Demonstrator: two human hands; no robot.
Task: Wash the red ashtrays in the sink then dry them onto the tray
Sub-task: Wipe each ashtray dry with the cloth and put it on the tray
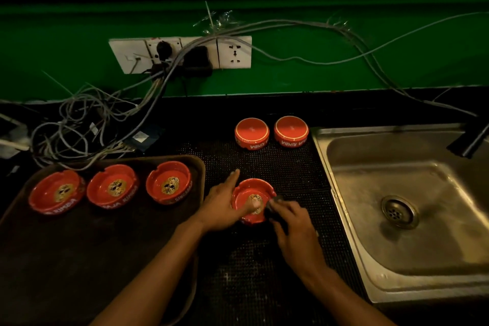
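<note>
A red ashtray (262, 187) with a skull print sits upright on the black mat (277, 164). My left hand (222, 206) grips its left side, thumb inside the bowl and forefinger stretched along the rim. My right hand (293, 227) holds a small dark cloth (274, 209), blurred, against the ashtray's right rim. Three more red ashtrays (57, 192) (112, 186) (169, 182) stand upright in a row on the dark tray (79, 246) at the left. Another two ashtrays (252, 131) (291, 130) lie upside down at the back of the mat.
A steel sink (370, 193) with a drain (399, 212) lies to the right, a dark tap (473, 140) over its far corner. A tangle of grey cables (92, 119) lies behind the tray, below a wall socket strip (232, 51).
</note>
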